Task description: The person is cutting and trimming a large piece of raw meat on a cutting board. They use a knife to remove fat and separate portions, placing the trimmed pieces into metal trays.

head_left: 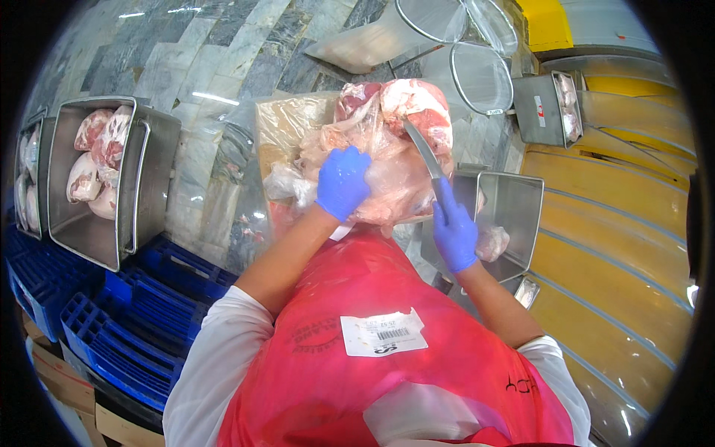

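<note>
My right hand (456, 237), in a blue glove, is wrapped round the handle of a knife (423, 147). The blade points up and away, its tip against a large piece of raw meat (428, 119) with red flesh and white fat. In a matching glove, my left hand (344, 183) is closed in a fist on clear plastic wrap (372, 160) spread over the meat. Beneath lies an opened cardboard box (279, 123) lined with plastic film. What the left fingers pinch is partly hidden by the hand itself.
On the left, a metal bin (153, 179) holds several meat pieces, near blue plastic pallets (123, 328). At right stands another metal bin (525, 216) with some meat. Hoop-held clear bags (480, 78) stand beyond the box. A yellow surface with ribs (596, 253) lies far right.
</note>
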Demonstrator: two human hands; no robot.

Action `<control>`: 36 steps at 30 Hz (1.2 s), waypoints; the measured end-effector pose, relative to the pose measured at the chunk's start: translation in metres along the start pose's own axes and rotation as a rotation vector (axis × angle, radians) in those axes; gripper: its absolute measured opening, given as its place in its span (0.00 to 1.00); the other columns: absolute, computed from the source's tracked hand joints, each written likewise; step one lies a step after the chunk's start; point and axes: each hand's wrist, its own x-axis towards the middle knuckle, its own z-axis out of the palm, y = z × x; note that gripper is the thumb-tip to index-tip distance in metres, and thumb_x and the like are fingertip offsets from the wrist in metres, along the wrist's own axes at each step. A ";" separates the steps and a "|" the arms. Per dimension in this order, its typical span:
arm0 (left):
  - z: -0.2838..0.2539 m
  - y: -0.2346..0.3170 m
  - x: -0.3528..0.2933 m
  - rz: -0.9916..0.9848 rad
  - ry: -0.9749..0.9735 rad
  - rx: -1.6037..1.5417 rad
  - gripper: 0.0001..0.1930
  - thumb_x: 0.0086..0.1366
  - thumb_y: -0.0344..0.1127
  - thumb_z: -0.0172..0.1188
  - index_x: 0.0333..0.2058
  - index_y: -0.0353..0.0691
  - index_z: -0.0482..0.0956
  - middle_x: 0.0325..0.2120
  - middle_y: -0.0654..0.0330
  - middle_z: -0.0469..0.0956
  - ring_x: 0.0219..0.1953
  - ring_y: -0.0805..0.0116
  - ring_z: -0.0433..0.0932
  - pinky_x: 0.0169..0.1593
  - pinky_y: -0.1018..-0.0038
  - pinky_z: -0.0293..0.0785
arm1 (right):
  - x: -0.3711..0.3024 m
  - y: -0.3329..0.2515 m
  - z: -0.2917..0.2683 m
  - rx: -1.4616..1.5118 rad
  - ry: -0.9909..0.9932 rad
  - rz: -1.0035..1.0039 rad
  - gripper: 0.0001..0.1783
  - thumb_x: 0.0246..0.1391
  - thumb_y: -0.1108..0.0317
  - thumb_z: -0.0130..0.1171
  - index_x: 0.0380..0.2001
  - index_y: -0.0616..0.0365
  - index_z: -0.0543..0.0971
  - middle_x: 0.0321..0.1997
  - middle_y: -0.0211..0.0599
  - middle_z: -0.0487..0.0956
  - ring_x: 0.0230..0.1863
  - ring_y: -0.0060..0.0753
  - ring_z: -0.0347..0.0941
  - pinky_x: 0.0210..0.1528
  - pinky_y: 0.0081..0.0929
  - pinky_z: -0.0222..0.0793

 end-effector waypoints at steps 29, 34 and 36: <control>0.007 0.004 -0.021 -0.107 -0.013 -0.069 0.11 0.48 0.30 0.62 0.33 0.45 0.80 0.32 0.54 0.76 0.38 0.48 0.76 0.42 0.55 0.75 | 0.389 -0.088 -0.158 -0.506 -0.972 -0.149 0.18 0.51 0.67 0.69 0.48 0.53 0.88 0.31 0.29 0.86 0.20 0.21 0.79 0.21 0.20 0.67; 0.010 0.010 -0.022 -0.141 0.038 -0.106 0.13 0.47 0.31 0.62 0.36 0.45 0.79 0.34 0.54 0.76 0.39 0.48 0.75 0.44 0.55 0.75 | 0.331 -0.047 -0.167 -0.224 -0.882 -0.156 0.20 0.56 0.67 0.68 0.53 0.55 0.85 0.29 0.29 0.84 0.20 0.21 0.74 0.26 0.25 0.72; 0.012 0.003 -0.025 -0.200 0.055 -0.106 0.15 0.46 0.31 0.63 0.36 0.46 0.79 0.35 0.54 0.76 0.39 0.48 0.75 0.44 0.55 0.74 | 0.260 -0.093 -0.177 -0.349 -0.755 -0.097 0.23 0.59 0.64 0.68 0.58 0.51 0.82 0.29 0.37 0.84 0.23 0.19 0.69 0.31 0.29 0.75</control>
